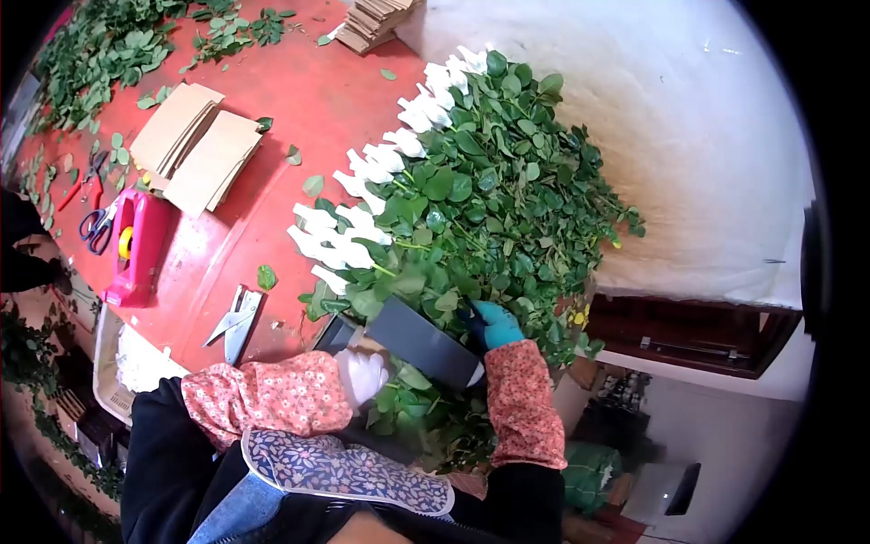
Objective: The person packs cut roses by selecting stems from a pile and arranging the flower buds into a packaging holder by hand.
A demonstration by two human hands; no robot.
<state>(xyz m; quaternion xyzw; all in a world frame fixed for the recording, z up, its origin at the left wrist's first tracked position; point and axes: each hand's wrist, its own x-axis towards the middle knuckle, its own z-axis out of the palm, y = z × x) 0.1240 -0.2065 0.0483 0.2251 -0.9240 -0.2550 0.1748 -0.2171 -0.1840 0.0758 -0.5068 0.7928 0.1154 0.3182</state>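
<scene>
My left hand (362,376), in a white glove, is closed beside the left end of a dark grey panel (424,343), which looks like the side of a box. What its fingers hold is hidden. At the panel's right end is my right hand (497,324), in a teal glove with dark finger parts. Its fingers curl down among the leaves; their tips are out of sight. Beyond the panel lies a large heap of leafy stems (507,181), with white wrapped heads (367,168) along its left side. More leaves (426,422) show under the panel, close to my body.
On the red table (335,82) lie cardboard sheets (195,150), a pink tape dispenser (138,245), scissors (98,225), red-handled pliers (86,186) and a metal stapler-like tool (237,325). Another cardboard stack (376,23) and loose leaves (109,59) are farther back. A pale crate (113,376) stands left.
</scene>
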